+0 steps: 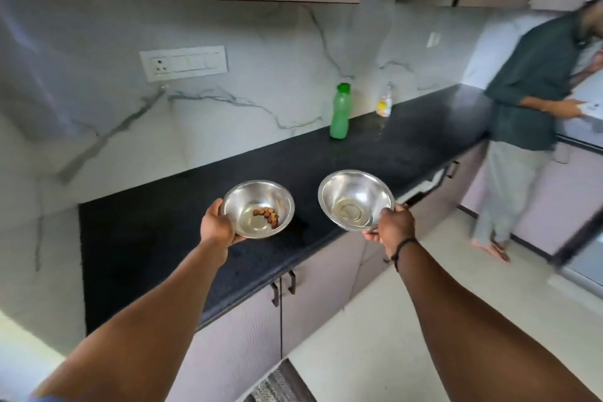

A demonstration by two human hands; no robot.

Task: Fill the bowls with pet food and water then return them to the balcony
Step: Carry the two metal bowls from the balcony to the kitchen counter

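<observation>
Above a black kitchen counter (182, 238), the left hand (218, 225) grips a steel bowl (261, 206) holding a few brown food pellets (267, 215), while the right hand (393, 228) holds a second steel bowl (355, 197) by its rim. Farther right, a green bottle (340, 111) stands near the wall; another person (528, 108) stands at the far end.

Bare forearms, one wristband.
Both arms show uncovered from wrist to upper forearm, no watch or rings visible. Right hand (393, 226): thin dark braided band (402, 250) round the wrist (cord or thread, cannot tell). Left hand (218, 224): wrist plain. A sliver of blue sleeve (42, 398) at the lower-left frame edge.
</observation>
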